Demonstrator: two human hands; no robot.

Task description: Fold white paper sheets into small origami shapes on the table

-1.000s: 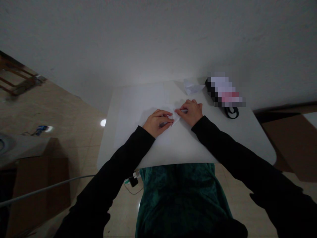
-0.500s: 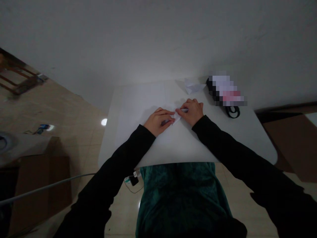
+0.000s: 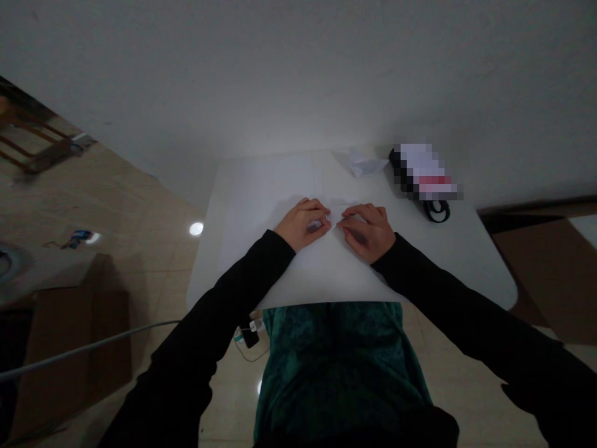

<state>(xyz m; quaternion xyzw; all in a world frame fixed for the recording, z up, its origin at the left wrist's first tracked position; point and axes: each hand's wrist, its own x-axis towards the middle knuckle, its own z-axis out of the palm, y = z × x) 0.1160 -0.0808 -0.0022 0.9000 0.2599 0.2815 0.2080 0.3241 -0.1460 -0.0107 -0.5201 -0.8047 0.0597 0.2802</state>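
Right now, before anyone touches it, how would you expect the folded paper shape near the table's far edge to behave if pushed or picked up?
The folded paper looks thin, so it is probably very light and likely to slide easily across the smooth table. Its creases may add slight stiffness, but a firm squeeze would probably crush it. Its raised, pointed form might tip when nudged.

Long black sleeves and a dark green velvety garment.
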